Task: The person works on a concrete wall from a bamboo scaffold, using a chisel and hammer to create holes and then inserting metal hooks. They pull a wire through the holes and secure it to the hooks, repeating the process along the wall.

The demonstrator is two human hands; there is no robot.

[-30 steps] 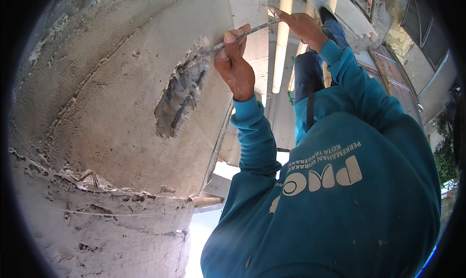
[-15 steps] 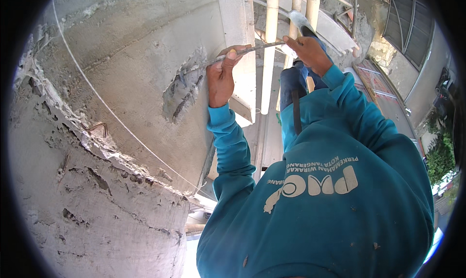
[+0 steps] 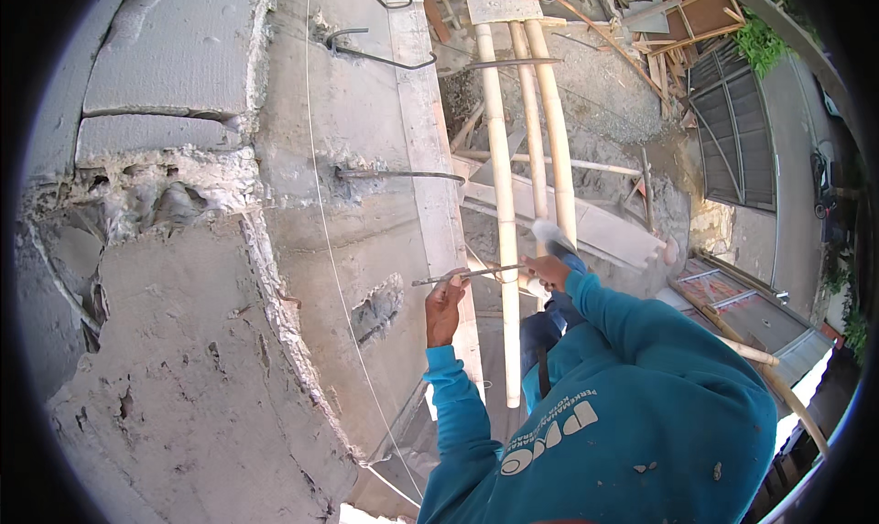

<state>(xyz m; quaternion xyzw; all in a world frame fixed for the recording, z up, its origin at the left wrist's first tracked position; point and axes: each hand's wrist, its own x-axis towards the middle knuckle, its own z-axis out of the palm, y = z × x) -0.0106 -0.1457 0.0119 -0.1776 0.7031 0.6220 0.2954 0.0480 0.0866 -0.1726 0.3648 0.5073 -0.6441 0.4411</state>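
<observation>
A pale string (image 3: 327, 231) runs down the concrete just left of the chipped hollow (image 3: 377, 309). Above the hollow, a bent steel bar (image 3: 398, 173) juts out. Right of it, the left hand (image 3: 443, 313) has its fingers closed on a thin rod (image 3: 493, 270), up and right of the hollow. Bamboo poles (image 3: 499, 158) stand farther right; beyond the nearest, the right hand's (image 3: 549, 272) fingers pinch the rod's other end.
</observation>
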